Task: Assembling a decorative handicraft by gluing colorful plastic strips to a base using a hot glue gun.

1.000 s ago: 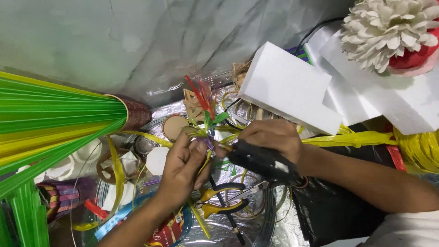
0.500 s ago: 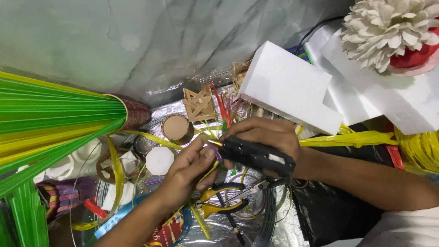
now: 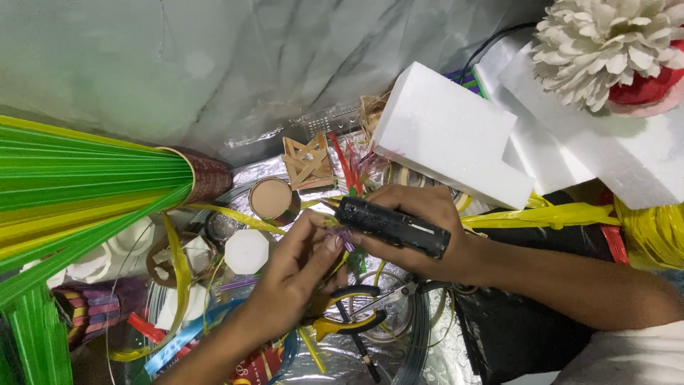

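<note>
My right hand [image 3: 420, 221] has swung the black glue gun [image 3: 392, 226] level, its nozzle now at the small bundle of coloured strips [image 3: 347, 239] that my left hand [image 3: 299, 274] pinches between its fingers [image 3: 329, 246], over the foil sheet [image 3: 263, 171]. I judge gluing is starting. Yellow-handled pliers [image 3: 349, 310] lie just below.

We lose the green strip bundle [image 3: 78, 192] past the left edge, white paper flower [image 3: 605, 46] cropped top right, pliers [image 3: 349, 314] half under our left hand [image 3: 296, 274].
</note>
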